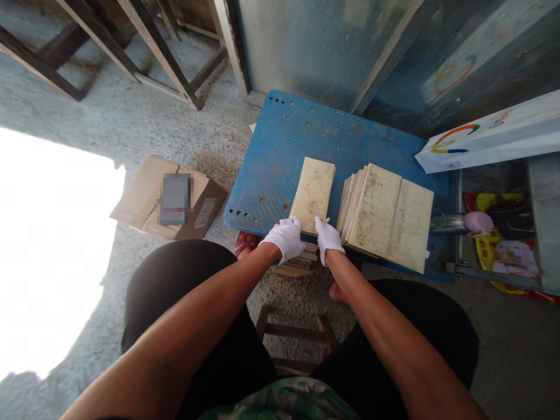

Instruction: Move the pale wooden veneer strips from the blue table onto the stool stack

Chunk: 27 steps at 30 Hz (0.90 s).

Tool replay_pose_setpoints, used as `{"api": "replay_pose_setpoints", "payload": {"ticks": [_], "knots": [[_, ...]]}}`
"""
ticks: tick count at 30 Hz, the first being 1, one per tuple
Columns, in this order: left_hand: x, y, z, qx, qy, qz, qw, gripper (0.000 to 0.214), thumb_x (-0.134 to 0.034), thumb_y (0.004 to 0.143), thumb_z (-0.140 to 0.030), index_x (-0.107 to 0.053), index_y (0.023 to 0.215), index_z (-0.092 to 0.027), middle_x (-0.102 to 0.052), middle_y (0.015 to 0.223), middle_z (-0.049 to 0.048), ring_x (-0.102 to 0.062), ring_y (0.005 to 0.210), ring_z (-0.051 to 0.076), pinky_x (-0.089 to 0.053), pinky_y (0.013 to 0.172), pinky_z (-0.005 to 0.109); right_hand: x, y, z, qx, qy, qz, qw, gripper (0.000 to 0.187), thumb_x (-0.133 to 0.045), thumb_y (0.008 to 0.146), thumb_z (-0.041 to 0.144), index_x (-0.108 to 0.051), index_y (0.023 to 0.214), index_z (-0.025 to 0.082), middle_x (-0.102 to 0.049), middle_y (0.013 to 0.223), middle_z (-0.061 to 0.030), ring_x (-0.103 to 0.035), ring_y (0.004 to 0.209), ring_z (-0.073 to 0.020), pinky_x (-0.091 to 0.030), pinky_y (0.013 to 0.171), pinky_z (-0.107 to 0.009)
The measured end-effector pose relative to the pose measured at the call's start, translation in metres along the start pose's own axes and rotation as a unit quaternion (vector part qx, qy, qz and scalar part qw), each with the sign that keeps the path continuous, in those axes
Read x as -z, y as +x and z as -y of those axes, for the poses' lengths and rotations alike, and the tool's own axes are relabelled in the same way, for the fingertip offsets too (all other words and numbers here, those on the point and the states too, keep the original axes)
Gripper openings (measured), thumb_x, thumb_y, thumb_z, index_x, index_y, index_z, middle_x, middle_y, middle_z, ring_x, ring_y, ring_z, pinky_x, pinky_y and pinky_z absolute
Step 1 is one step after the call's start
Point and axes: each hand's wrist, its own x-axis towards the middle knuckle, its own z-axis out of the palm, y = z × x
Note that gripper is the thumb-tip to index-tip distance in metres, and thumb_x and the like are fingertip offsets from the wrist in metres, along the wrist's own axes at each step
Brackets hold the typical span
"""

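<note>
Both my hands wear white gloves. My left hand [285, 236] and my right hand [328, 238] grip the near end of a stack of thin pale wooden sheets [313, 189], which lies on a blue plastic board [280, 146]. The near end of the stack overhangs the board's edge, and the sheet edges show below my left hand. To the right of it, a larger fanned pile of similar sheets [385, 213] leans on the same board.
A flattened cardboard box [144, 198] lies on the concrete floor to the left. Wooden frames [144, 46] stand at the back left, a metal door [315, 41] behind the board. A white bag [494, 137] and colourful clutter [494, 239] sit at right. A wooden stool [293, 332] is between my legs.
</note>
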Motion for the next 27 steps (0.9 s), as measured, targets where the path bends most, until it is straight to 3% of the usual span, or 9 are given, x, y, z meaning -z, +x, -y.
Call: {"api": "replay_pose_setpoints", "payload": {"ticks": [3,7,11,14,17,22,24,27], "knots": [[-0.001,0.001,0.002,-0.002,-0.010,0.000,1.000,0.077,-0.057,0.075,-0.040,-0.031,0.135,0.000,-0.045,0.132,0.0286,-0.047,0.121,0.035,-0.039,0.096,0.042,0.011,-0.013,0.017,-0.038,-0.033,-0.011,0.999,0.062,-0.038,0.086,0.059,-0.066,0.112,0.011,-0.067,0.109,-0.0162,-0.062,0.102,-0.0292,-0.048,0.085,-0.036],[0.002,0.001,0.002,0.005,-0.037,0.002,0.999,0.079,-0.059,0.075,-0.041,-0.030,0.136,-0.001,-0.046,0.132,0.0277,-0.047,0.122,0.034,-0.040,0.096,0.039,0.020,-0.024,0.036,-0.040,-0.052,-0.032,0.997,0.051,-0.046,0.085,0.053,-0.066,0.113,0.016,-0.067,0.110,-0.0132,-0.062,0.103,-0.0301,-0.049,0.084,-0.036],[0.004,0.003,0.004,0.001,-0.056,0.002,0.998,0.076,-0.061,0.075,-0.043,-0.033,0.134,-0.004,-0.048,0.133,0.0244,-0.050,0.121,0.031,-0.041,0.096,0.035,0.018,-0.016,0.040,-0.028,0.054,-0.046,0.997,0.041,-0.055,0.081,0.051,-0.069,0.098,0.016,-0.071,0.091,-0.0097,-0.068,0.085,-0.0255,-0.054,0.072,-0.032],[0.003,0.004,0.007,-0.008,-0.070,-0.002,0.997,0.073,-0.061,0.074,-0.042,-0.035,0.133,-0.008,-0.047,0.137,0.0220,-0.050,0.121,0.030,-0.041,0.098,0.034,0.015,-0.002,0.037,-0.043,0.207,0.003,0.977,0.036,-0.062,0.078,0.050,-0.067,0.086,0.016,-0.068,0.068,-0.0048,-0.067,0.061,-0.0190,-0.055,0.055,-0.026],[0.003,0.003,0.007,-0.010,-0.086,-0.006,0.996,0.066,-0.061,0.074,-0.043,-0.041,0.129,-0.012,-0.051,0.133,0.0184,-0.053,0.118,0.028,-0.043,0.096,0.033,0.016,0.007,0.033,-0.036,0.283,0.036,0.958,0.034,-0.071,0.071,0.048,-0.065,0.080,0.016,-0.064,0.058,-0.0008,-0.064,0.052,-0.0158,-0.053,0.047,-0.023],[0.019,-0.003,0.006,0.017,-0.121,-0.009,0.992,0.046,-0.053,0.080,-0.043,-0.052,0.116,-0.014,-0.066,0.110,0.0144,-0.063,0.100,0.026,-0.048,0.084,0.033,0.021,0.003,0.034,-0.002,0.314,0.060,0.948,0.036,-0.074,0.067,0.049,-0.063,0.076,0.016,-0.066,0.064,-0.0012,-0.066,0.058,-0.0160,-0.055,0.048,-0.022],[0.032,-0.005,0.012,0.048,-0.157,-0.042,0.986,0.044,-0.047,0.084,-0.042,-0.052,0.116,-0.013,-0.066,0.109,0.0152,-0.063,0.100,0.026,-0.048,0.083,0.033,0.024,-0.006,0.038,-0.003,0.356,0.090,0.930,0.035,-0.075,0.066,0.047,-0.063,0.078,0.016,-0.068,0.071,-0.0022,-0.067,0.062,-0.0163,-0.056,0.051,-0.023],[0.052,-0.010,0.027,0.131,-0.251,-0.127,0.951,0.050,-0.046,0.085,-0.047,-0.051,0.119,-0.010,-0.062,0.116,0.0186,-0.059,0.109,0.029,-0.045,0.089,0.035,0.034,-0.025,0.047,-0.008,0.425,0.147,0.893,0.035,-0.078,0.063,0.042,-0.063,0.079,0.016,-0.070,0.076,-0.0030,-0.067,0.064,-0.0160,-0.058,0.053,-0.024]]}}
